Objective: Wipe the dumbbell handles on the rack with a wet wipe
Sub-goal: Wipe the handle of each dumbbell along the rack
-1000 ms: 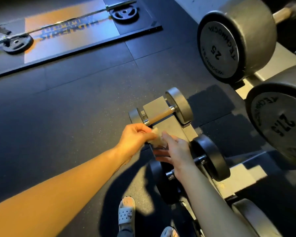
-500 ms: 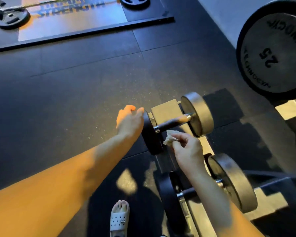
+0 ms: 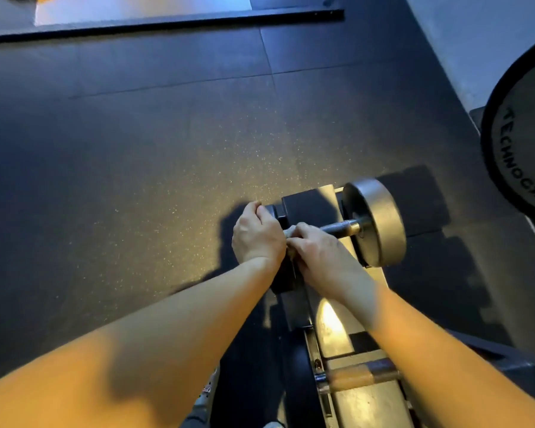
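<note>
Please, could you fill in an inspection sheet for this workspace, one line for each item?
Surface: dark speckled rubber floor, tile seams visible.
Job's things: small dumbbell lies on the rack; wet wipe sits against its handle, at the left end.
Clutter: nothing seen.
Hands: left hand grips the small dumbbell's left end; right hand pinches the wet wipe.
Cables: nothing seen.
Surroundings: large dumbbell at the right; second handle nearer on the rack; platform edge far off.

Forearms outstretched, left hand (image 3: 258, 236) and right hand (image 3: 317, 257) curled, touching.
</note>
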